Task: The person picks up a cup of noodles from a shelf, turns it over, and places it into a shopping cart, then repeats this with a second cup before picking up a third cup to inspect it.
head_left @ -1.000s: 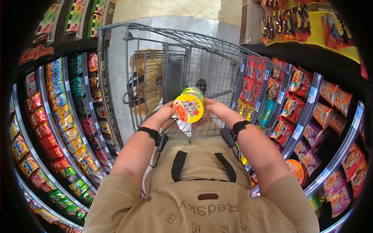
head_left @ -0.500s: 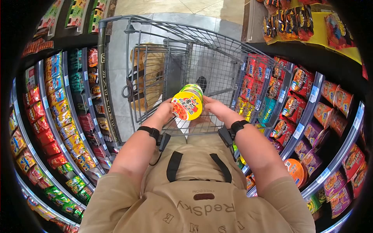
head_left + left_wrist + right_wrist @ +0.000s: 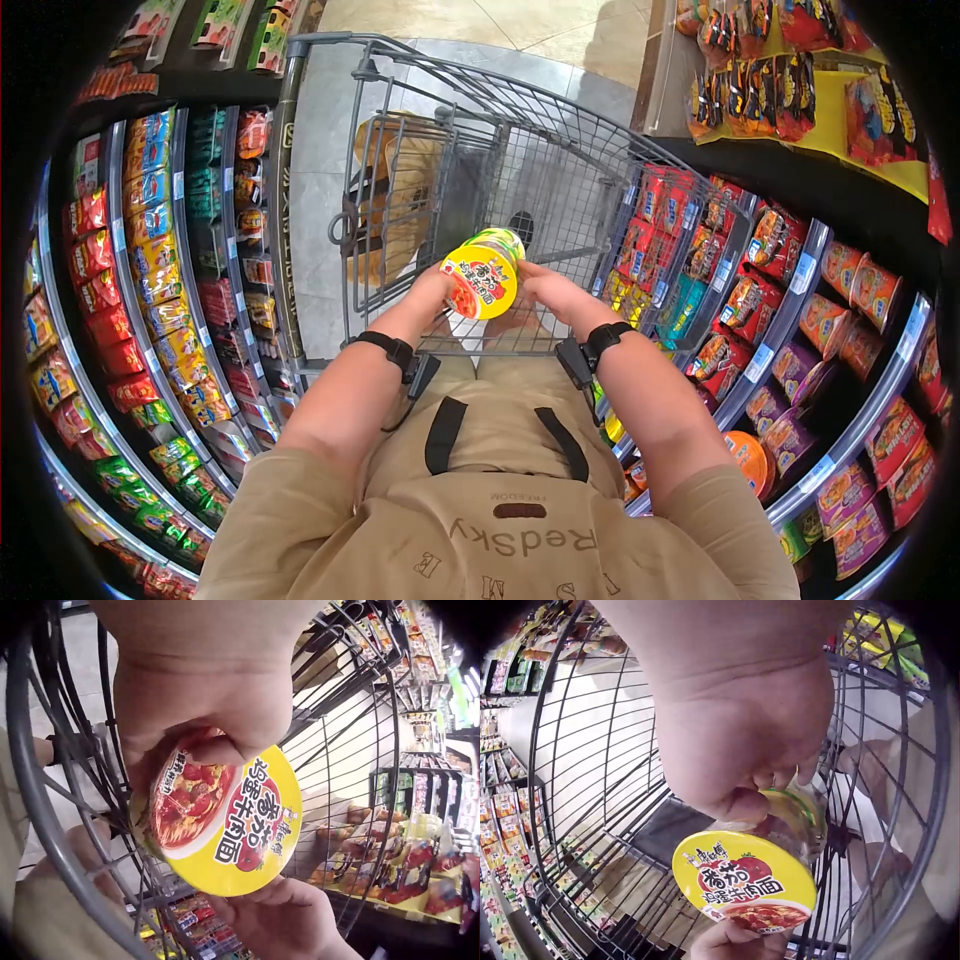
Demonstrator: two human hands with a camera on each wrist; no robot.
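Head view showed both hands' fingers (image 3: 432, 290) pinching the noodle cup (image 3: 482, 278) above the cart (image 3: 560, 130); lowering it level seemed wisest.

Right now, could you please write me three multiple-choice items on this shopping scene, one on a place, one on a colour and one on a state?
1. Where is the noodle cup?
A. Lying on the floor
B. Held above the shopping cart
C. Standing on a shelf

2. What is the main colour of the cup's lid?
A. Yellow
B. Blue
C. White

3. How is the cup held?
A. By the left hand alone
B. By nobody
C. Between the left hand and the right hand

Answers:
1 B, since the head view shows the cup in the hands over the cart's wire basket.
2 A, since both wrist views show a yellow lid with a red noodle picture.
3 C, since fingers of both hands curl round the cup's sides.
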